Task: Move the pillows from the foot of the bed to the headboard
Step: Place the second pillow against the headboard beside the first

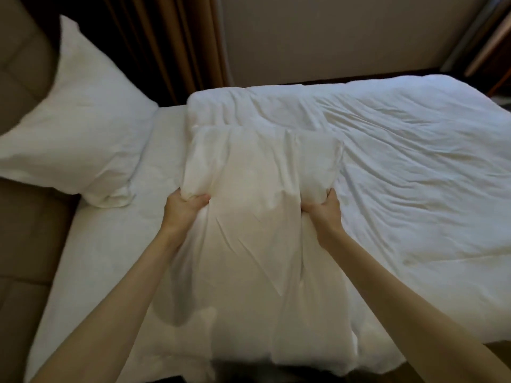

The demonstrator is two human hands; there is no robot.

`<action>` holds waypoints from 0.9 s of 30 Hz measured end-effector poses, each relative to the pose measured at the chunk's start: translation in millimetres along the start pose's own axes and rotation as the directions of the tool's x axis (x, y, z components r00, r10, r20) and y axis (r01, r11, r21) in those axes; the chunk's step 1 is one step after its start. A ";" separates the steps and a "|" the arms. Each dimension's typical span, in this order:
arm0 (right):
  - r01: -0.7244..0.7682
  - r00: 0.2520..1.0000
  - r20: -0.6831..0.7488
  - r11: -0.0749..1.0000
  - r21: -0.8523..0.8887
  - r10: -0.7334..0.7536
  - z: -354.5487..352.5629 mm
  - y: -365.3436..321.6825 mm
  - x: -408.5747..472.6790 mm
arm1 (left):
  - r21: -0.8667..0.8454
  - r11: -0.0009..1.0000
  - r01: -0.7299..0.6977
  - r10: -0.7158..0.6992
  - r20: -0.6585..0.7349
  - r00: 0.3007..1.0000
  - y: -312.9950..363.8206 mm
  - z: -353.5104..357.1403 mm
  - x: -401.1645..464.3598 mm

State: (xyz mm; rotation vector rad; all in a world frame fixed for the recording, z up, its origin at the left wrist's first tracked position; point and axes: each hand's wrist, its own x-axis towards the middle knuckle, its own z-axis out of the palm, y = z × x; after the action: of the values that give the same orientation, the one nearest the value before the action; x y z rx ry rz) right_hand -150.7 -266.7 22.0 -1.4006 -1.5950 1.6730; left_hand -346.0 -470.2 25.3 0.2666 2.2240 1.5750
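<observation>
I hold a white pillow [257,194] in front of me over the middle of the bed. My left hand [184,207] grips its left side, and my right hand [323,214] grips its right side. A second white pillow [80,120] leans against the padded brown headboard [22,78] at the left. The pillow in my hands hangs above the folded edge of the white duvet [401,167].
The bare white sheet [110,244] shows between the headboard and the duvet. Brown curtains [177,37] and a beige wall [331,31] stand behind the bed's far side. The near edge of the bed runs along the bottom of the view.
</observation>
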 end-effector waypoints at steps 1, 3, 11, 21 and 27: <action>0.007 1.000 0.012 1.000 0.002 -0.007 12.5 -3.0 -8.6 | 0.008 1.000 -0.005 0.005 -0.011 1.000 -0.6 -17.1 1.2; 0.031 0.999 0.044 1.000 -0.003 -0.031 48.6 -13.6 -28.9 | 0.010 1.000 -0.020 0.021 -0.059 0.998 -0.9 -63.6 4.3; 0.030 0.967 0.251 0.998 0.052 -0.042 141.8 -35.6 -50.0 | 0.088 0.990 -0.114 0.131 -0.218 0.967 6.8 -176.2 16.4; -0.106 0.854 0.512 0.994 0.003 0.090 236.0 -34.8 -35.1 | 0.274 0.961 -0.046 0.150 -0.372 0.916 16.5 -249.1 6.3; -0.108 0.754 0.641 0.990 -0.095 0.144 330.0 -32.7 -67.1 | 0.619 0.775 0.126 0.217 -0.448 0.867 41.9 -336.5 -1.3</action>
State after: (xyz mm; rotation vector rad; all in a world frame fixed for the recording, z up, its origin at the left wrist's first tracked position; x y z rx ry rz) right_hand -419.2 -472.6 18.3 -1.0051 -1.9311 2.3973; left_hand -491.4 -745.1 160.5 0.0950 3.1507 0.9021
